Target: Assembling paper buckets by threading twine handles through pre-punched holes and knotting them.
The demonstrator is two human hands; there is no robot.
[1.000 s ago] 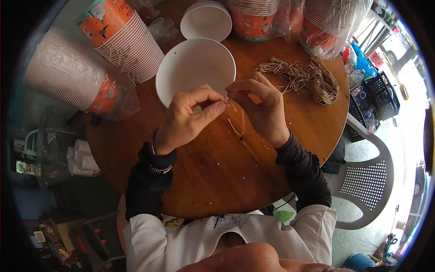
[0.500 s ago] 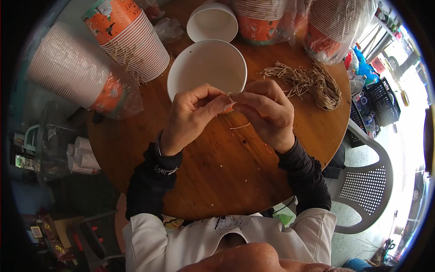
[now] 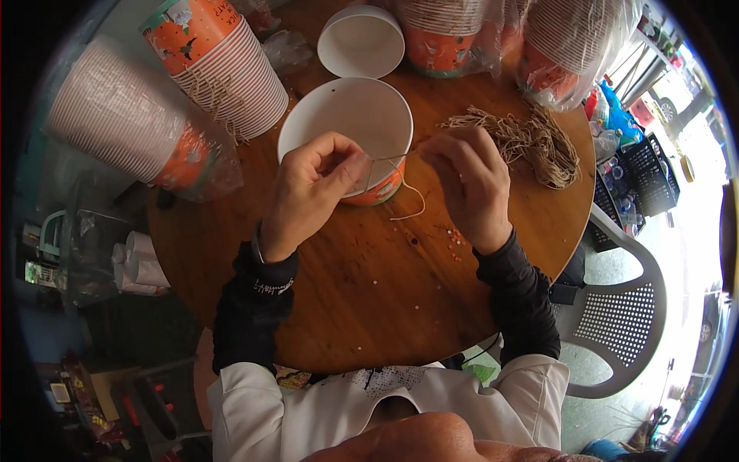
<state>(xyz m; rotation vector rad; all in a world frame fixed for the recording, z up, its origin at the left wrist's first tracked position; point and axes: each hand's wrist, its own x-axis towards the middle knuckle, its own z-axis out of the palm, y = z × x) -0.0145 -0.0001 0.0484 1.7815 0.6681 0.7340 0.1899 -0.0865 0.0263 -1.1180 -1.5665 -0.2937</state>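
Note:
A paper bucket, white inside and orange outside, stands on the table in front of me, a small hole near its far rim. Over its near rim I stretch a thin beige string between both hands. My left hand pinches one part of it, fingers closed, at the bucket's near left side. To the right of the bucket, my right hand is closed on another part. A loose end of the string curves down beside the bucket onto the wood. The bucket's near left side is hidden behind my left hand.
A bundle of beige strings lies to the right on the round wooden table. Another white bucket stands behind. Stacked orange buckets, some with strings, and plastic-wrapped stacks flank it. Small paper dots lie about.
My hands have moved apart, the right one rightward, drawing the string out between them. The bucket has shifted slightly nearer and left.

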